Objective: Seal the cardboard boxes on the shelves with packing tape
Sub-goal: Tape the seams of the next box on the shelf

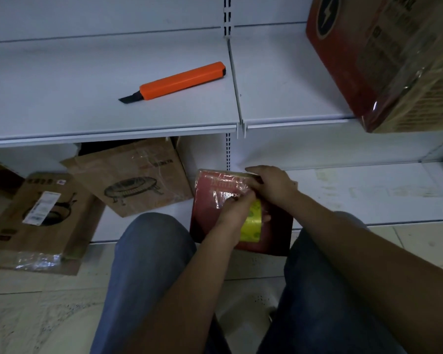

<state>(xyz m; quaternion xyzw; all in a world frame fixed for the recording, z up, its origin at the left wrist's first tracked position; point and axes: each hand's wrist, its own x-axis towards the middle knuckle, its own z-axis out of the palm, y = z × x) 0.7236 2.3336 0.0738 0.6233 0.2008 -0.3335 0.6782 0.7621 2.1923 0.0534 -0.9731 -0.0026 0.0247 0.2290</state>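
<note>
Down in the middle of the frame, a flat red cardboard box (207, 200) leans on the edge of the low white shelf (343, 195), between two knees in blue jeans. The left hand (237, 209) holds a yellow roll of packing tape (252, 226), its grip curled round it. The right hand (273, 185) pinches the box's top edge. An orange box cutter (182, 80) lies on the upper shelf (87, 98). Two brown cardboard boxes (136, 175) sit at lower left.
</note>
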